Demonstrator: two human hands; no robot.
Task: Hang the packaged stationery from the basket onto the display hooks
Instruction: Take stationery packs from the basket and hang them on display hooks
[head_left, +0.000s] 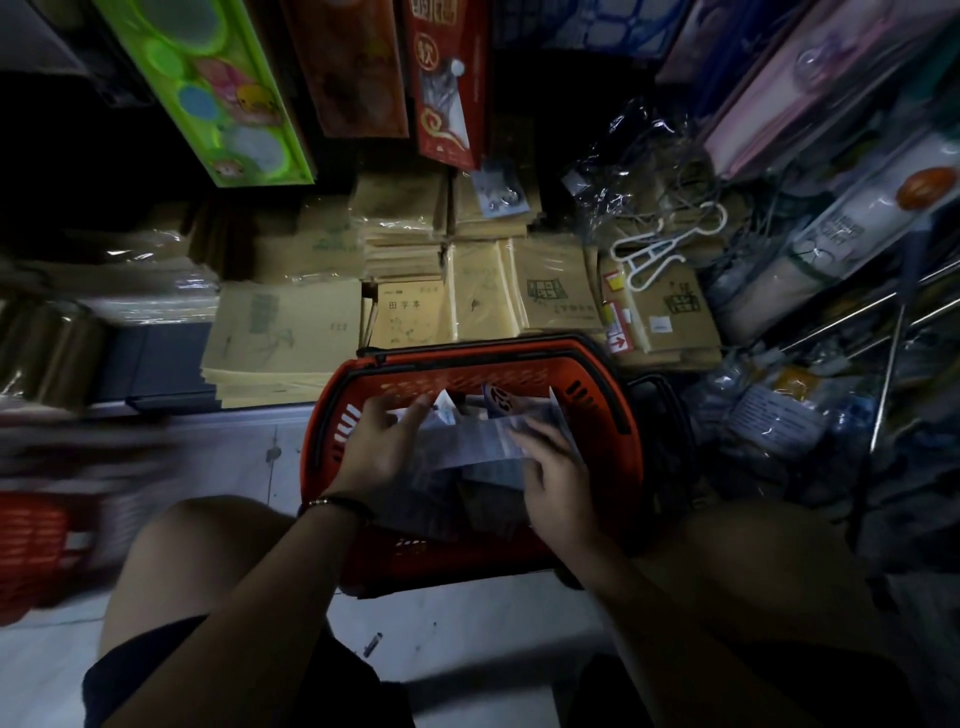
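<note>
Packaged stationery (483, 447) all in the centre basket (467, 364), unhung, I reckon; left hand (382, 447) touches it flat, right hand's (553, 470) grip unclear.

Both forearms reach forward-down; left hand (387, 441) fingers spread straight, right hand (553, 467) flat, fingers extended

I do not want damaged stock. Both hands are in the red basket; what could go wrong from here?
The left hand and right hand rest on loose clear packets in the basket: several glossy ones may lift together and fall. The light is dim, so hanging one cleanly may be hard.
</note>
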